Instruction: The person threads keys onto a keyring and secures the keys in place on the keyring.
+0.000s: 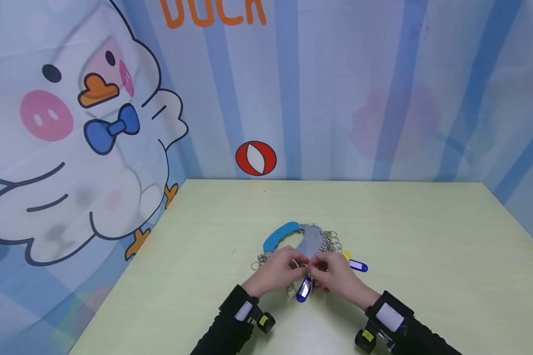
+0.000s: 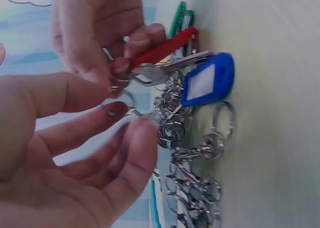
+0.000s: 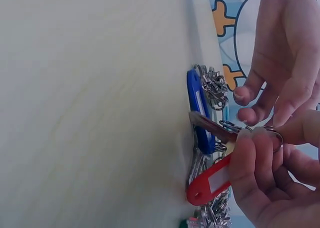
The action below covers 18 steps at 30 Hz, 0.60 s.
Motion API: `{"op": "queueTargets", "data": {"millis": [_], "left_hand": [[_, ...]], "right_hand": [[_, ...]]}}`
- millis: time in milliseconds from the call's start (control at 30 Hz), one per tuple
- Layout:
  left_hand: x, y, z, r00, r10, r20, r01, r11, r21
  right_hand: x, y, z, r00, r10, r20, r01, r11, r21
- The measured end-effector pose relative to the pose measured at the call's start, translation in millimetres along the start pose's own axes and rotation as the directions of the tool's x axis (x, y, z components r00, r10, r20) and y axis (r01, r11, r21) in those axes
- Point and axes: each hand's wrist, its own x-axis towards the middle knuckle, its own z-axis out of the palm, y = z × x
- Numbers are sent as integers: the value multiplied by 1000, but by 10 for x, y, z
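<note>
My left hand [image 1: 280,270] pinches a thin metal key ring [image 2: 120,108] between thumb and fingertips. Against it, my right hand [image 1: 333,276] pinches a silver key [image 3: 212,127] by its head, right at that ring. A red key tag [image 3: 210,180] hangs below the right fingers and comes out beside the key in the left wrist view. Close under both hands is a blue key tag [image 1: 304,290] with a white label. Behind them lies a round holder with a blue part [image 1: 282,234] and a grey part [image 1: 312,240], partly hidden by the hands.
Many metal clasps and rings [image 1: 330,241] bunch along the holder's right edge, with more rings [image 1: 259,261] on its left. Another blue tag [image 1: 358,266] and a yellow piece [image 1: 347,255] lie right of the right hand. The pale table [image 1: 204,222] meets a printed curtain [image 1: 328,88].
</note>
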Motion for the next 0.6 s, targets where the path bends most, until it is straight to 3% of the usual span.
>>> {"op": "queueTargets", "data": {"millis": [400,600], "left_hand": [[-38,-49,38,999,-16,-34,9,981,-193],[-19,-52,71,995,-50,-82,33,980,-198]], "right_hand": [[7,-6,-16,1000,8,15,-9,998,60],[4,-13,-24,1000,0,9,-1,999,50]]}}
